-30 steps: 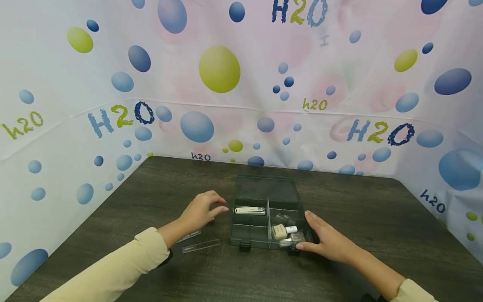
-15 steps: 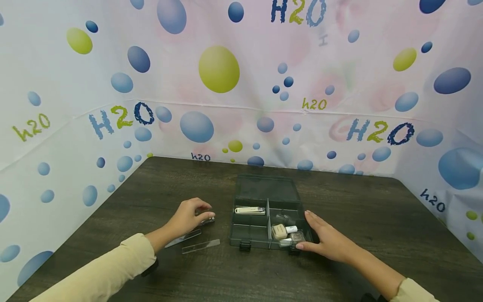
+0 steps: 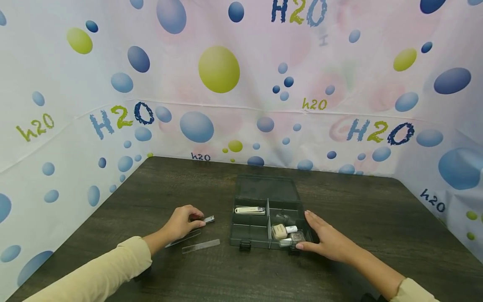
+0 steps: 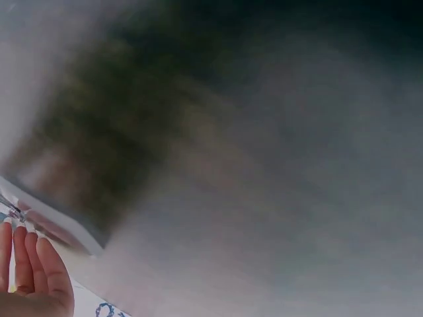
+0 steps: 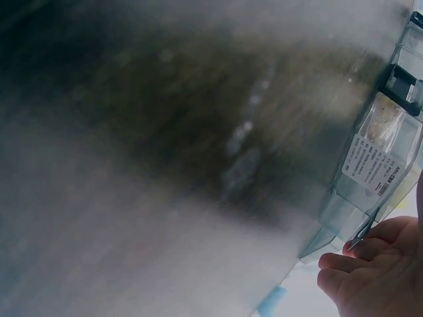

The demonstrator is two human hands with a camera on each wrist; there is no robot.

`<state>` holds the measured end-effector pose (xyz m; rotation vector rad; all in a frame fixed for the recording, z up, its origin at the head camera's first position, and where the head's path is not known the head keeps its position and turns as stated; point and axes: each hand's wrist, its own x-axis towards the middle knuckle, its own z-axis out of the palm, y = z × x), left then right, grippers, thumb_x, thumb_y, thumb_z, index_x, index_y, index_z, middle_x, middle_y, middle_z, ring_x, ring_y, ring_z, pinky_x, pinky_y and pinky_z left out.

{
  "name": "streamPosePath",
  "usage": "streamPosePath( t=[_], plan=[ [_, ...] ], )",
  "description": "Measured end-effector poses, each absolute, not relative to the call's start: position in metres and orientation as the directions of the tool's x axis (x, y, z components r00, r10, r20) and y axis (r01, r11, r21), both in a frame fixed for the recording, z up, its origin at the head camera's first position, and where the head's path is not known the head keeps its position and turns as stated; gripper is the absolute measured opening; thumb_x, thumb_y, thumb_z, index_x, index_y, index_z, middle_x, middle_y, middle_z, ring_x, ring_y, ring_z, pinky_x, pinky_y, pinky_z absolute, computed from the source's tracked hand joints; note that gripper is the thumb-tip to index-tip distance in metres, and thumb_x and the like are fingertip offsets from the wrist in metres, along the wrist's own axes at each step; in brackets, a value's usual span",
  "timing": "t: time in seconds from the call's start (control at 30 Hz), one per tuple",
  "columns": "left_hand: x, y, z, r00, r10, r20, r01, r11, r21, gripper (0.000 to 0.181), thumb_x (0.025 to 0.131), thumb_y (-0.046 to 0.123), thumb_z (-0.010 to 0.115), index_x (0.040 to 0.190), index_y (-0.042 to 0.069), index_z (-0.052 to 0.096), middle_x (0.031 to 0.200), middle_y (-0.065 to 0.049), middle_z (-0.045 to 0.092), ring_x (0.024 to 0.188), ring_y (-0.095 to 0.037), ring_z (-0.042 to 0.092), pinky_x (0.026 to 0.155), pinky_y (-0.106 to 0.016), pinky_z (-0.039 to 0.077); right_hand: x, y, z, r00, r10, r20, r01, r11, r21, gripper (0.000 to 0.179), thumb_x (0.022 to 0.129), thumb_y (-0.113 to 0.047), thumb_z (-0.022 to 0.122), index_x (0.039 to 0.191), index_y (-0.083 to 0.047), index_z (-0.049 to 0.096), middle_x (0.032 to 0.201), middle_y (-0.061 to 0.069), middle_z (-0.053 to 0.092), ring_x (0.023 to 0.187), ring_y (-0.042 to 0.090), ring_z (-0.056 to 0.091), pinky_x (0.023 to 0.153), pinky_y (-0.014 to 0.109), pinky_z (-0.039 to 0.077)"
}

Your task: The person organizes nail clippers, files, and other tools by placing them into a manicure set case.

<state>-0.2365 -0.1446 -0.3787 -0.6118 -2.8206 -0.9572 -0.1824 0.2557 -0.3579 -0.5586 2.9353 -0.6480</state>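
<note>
On the table to the left of the box, my left hand (image 3: 185, 222) pinches a small silver nail clipper (image 3: 209, 219) between thumb and fingers. One end of the clipper juts out to the right, while the rest is hidden by the hand. My right hand (image 3: 332, 241) holds the right side of an open, dark see-through plastic box (image 3: 250, 243), its thumb at the front clasp. A cream nail clipper (image 3: 250, 210) lies in the box's back left compartment. On the right side are a beige nail polish bottle (image 3: 279, 231) and a glittery bottle (image 3: 297, 237).
Two clear flat strips (image 3: 201, 246) lie on the dark wooden table (image 3: 181, 180) in front of the left hand. The box's lid (image 3: 266, 187) is folded back behind it. A printed curtain (image 3: 249, 88) encloses the table at the back and sides.
My left hand has moved left and down from beside the box to the small nail clipper on the table and taken hold of it. The right hand has stayed on the box.
</note>
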Motion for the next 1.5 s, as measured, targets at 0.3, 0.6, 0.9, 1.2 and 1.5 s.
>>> streamPosePath(
  t=[0.3,0.6,0.9,1.2,1.5],
  plan=[
    [-0.2359,-0.1456,-0.3774,-0.929,0.330,0.169,0.367,0.764,0.530,0.010,0.077,0.005,0.072,0.086,0.002,0.068,0.087,-0.006,0.060,0.079,-0.015,0.058,0.070,-0.030,0.052,-0.1819,0.2550,-0.3580,-0.929,-0.369,-0.002,-0.335,0.845,-0.418,0.103,0.079,-0.060,0.061,0.144,0.008,0.021,0.149,0.030,0.020,0.135,0.048,0.024,0.102,0.064,0.029],
    [-0.2363,-0.1440,-0.3767,-0.935,0.322,0.147,0.350,0.779,0.521,0.009,0.078,0.006,0.072,0.078,0.005,0.064,0.080,-0.003,0.055,0.071,-0.011,0.049,0.061,-0.023,0.044,-0.1818,0.2551,-0.3580,-0.928,-0.373,-0.002,-0.338,0.845,-0.413,0.102,0.079,-0.059,0.061,0.144,0.009,0.021,0.148,0.030,0.020,0.134,0.049,0.024,0.102,0.064,0.029],
    [-0.2358,-0.1432,-0.3737,-0.932,0.341,0.121,0.357,0.809,0.467,0.010,0.081,0.007,0.070,0.077,0.004,0.061,0.078,-0.004,0.054,0.069,-0.011,0.049,0.060,-0.025,0.044,-0.1820,0.2553,-0.3581,-0.928,-0.372,-0.002,-0.338,0.847,-0.410,0.103,0.079,-0.060,0.061,0.144,0.009,0.022,0.149,0.030,0.021,0.135,0.048,0.025,0.102,0.063,0.029],
    [-0.2366,-0.1433,-0.3721,-0.919,0.368,0.138,0.387,0.787,0.479,0.013,0.080,0.005,0.070,0.077,0.003,0.058,0.071,-0.002,0.056,0.063,-0.008,0.050,0.055,-0.021,0.043,-0.1818,0.2555,-0.3585,-0.928,-0.372,0.001,-0.338,0.845,-0.413,0.103,0.079,-0.060,0.061,0.144,0.009,0.022,0.149,0.030,0.021,0.134,0.048,0.025,0.102,0.064,0.029],
    [-0.2377,-0.1443,-0.3722,-0.906,0.396,0.150,0.415,0.758,0.503,0.010,0.081,0.003,0.069,0.079,0.003,0.059,0.068,-0.001,0.056,0.060,-0.007,0.048,0.053,-0.020,0.042,-0.1824,0.2554,-0.3577,-0.927,-0.375,-0.002,-0.342,0.847,-0.407,0.103,0.078,-0.060,0.061,0.144,0.009,0.021,0.149,0.030,0.021,0.134,0.048,0.025,0.102,0.063,0.030]
  ],
)
